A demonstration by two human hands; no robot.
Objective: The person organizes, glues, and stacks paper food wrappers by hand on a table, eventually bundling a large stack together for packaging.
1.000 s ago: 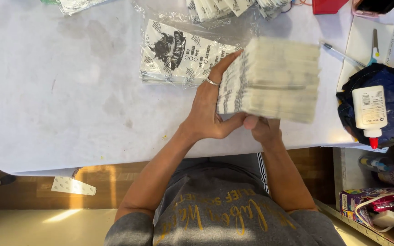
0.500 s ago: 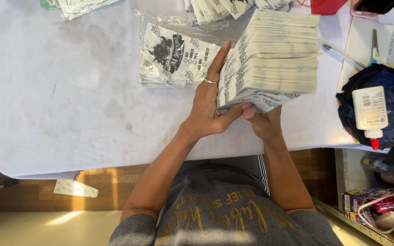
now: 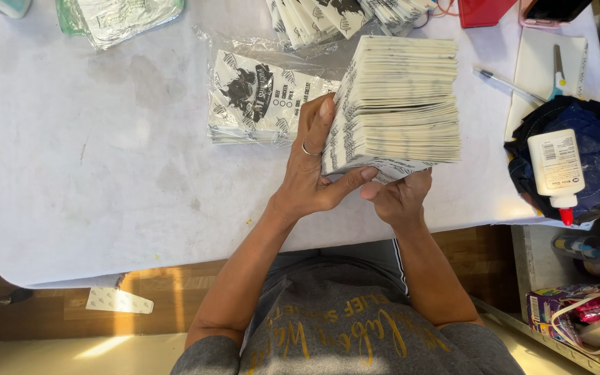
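- The thick stack of printed cards (image 3: 397,104) stands on edge on the white table (image 3: 105,180), so its many cream edges face up toward the camera; held this way the edges can be squared against the tabletop.
- The left hand (image 3: 310,170), ring on one finger, lies flat against the stack's left face with fingers extended and the thumb hooked under the near corner, bracing it from that side.
- The right hand (image 3: 398,198) cups the stack's near bottom edge from below, fingers curled under; how tightly it grips I cannot tell, since the fingertips are hidden beneath the cards.
- Just left of the stack lies a clear plastic bag (image 3: 262,97) holding a flat bundle of the same printed cards, black design facing up.
- Beyond the stack, at the table's far edge, more such cards are fanned out (image 3: 328,17), probably in another clear wrapper.
- Far left of the stack, a second bag with greenish contents (image 3: 116,17) sits at the far edge.
- Right of the stack a white glue bottle with a red tip (image 3: 557,170) rests on a dark blue cloth (image 3: 595,149); a pen (image 3: 505,85) lies between.
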